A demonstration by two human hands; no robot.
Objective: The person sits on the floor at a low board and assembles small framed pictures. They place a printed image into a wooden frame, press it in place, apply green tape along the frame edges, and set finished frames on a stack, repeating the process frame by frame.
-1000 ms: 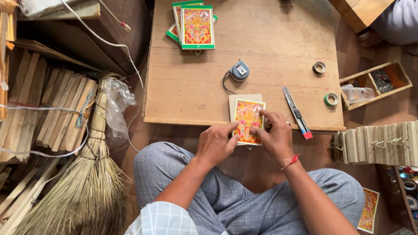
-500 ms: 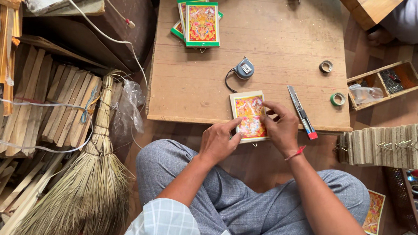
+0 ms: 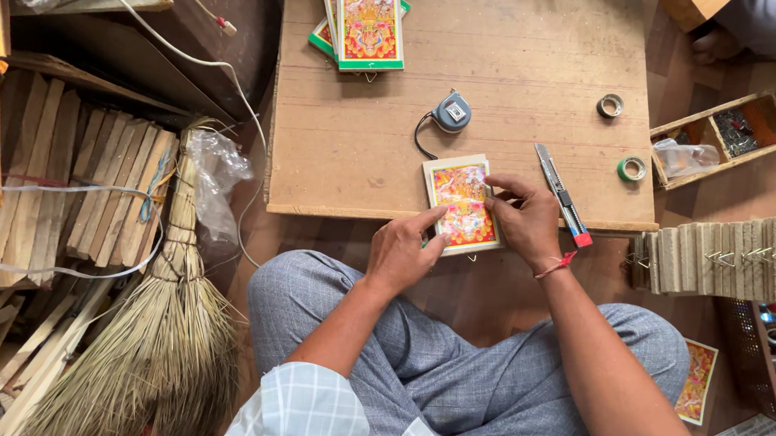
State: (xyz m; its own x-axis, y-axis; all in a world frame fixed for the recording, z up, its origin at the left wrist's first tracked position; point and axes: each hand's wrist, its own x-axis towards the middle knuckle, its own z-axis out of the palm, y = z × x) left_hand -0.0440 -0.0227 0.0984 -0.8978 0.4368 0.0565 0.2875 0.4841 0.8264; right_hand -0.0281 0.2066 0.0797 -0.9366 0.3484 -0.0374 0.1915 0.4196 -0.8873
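Two hands are being kept on one small picture card, which is lying flat at the near edge of the low wooden table and hanging slightly over it. The left hand is being pressed against the card's left border with the forefinger stretched forward along it; the right hand is being curled over the right border, fingers bent down on the pale margin. Neither hand is lifting the card; it is being pinned between them and against the tabletop.

Judging by the pale border showing around the bright print, the print is already being seated on its backing, and the edges appear to be what is being smoothed or aligned. Whether anything remains to be trimmed cannot be told.

Just right of the right hand, a utility knife is lying untouched, its red end toward the person. Just beyond the hands, a small grey tape measure is resting with its cord looped to the left. Further right, two tape rolls are lying apart from each other, and beside the table a small wooden box is holding a plastic bag and dark bits. Well beyond the hands, a stack of green-edged picture cards is waiting at the far edge. To the left of the left hand, a straw broom and bundled wooden slats are crowding the floor. Nothing is lying between the hands and the knife.
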